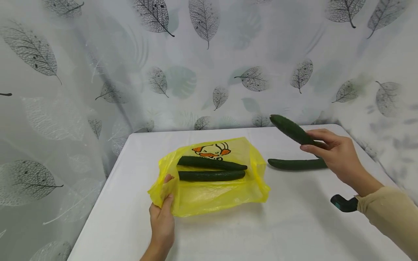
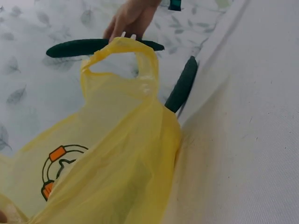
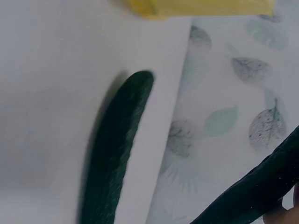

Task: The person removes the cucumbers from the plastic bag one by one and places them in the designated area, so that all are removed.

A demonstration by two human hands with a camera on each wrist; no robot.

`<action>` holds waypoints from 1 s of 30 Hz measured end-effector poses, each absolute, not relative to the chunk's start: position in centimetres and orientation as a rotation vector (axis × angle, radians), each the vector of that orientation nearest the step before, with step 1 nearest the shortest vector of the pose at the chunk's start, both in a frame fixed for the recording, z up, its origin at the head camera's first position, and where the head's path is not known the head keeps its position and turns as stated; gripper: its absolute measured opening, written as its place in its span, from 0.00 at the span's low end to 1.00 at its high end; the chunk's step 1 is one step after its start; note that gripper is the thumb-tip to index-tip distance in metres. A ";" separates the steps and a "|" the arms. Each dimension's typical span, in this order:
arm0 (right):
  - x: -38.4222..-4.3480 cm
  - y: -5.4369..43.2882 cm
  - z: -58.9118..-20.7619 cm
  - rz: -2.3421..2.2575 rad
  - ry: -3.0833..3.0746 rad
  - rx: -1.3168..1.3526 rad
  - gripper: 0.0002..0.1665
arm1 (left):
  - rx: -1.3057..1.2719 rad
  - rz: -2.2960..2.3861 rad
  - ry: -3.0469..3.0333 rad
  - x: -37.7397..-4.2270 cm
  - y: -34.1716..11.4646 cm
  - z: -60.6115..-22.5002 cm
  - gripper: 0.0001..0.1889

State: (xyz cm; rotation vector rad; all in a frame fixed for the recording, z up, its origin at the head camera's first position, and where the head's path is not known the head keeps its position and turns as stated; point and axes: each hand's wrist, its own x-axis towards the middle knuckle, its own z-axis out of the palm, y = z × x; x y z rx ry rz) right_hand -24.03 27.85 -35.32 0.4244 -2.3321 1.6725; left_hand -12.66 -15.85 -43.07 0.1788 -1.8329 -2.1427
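A yellow plastic bag [image 1: 218,203] with a cartoon print lies on the white table, its mouth spread toward me. My left hand [image 1: 161,224] grips the bag's left edge. Inside are two dark green cucumbers, an upper one [image 1: 209,162] and a lower one [image 1: 212,176], side by side with their left ends covered by the plastic. Raised above the table at the right, my right hand [image 1: 339,156] holds another cucumber [image 1: 290,129] between thumb and fingers, its free end pointing up and left. Below it a further cucumber [image 1: 290,165] lies on the table, right of the bag.
A leaf-patterned curtain [image 1: 202,72] hangs behind the white table [image 1: 228,239] and along both sides. A dark strap-like device [image 1: 344,203] sits at my right wrist, by the beige sleeve [image 1: 388,214]. In the left wrist view, the bag's handle loop [image 2: 149,70] stands up.
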 end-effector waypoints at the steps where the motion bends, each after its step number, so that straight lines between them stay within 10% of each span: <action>1: -23.9 28.2 -35.8 1.556 -2.403 0.418 0.25 | 0.177 -2.141 -1.837 -12.7 -15.9 -43.1 0.26; 30: -24.4 35.1 -44.8 0.607 -2.746 0.645 0.26 | 0.207 -2.144 -1.849 -12.8 -15.8 -43.0 0.26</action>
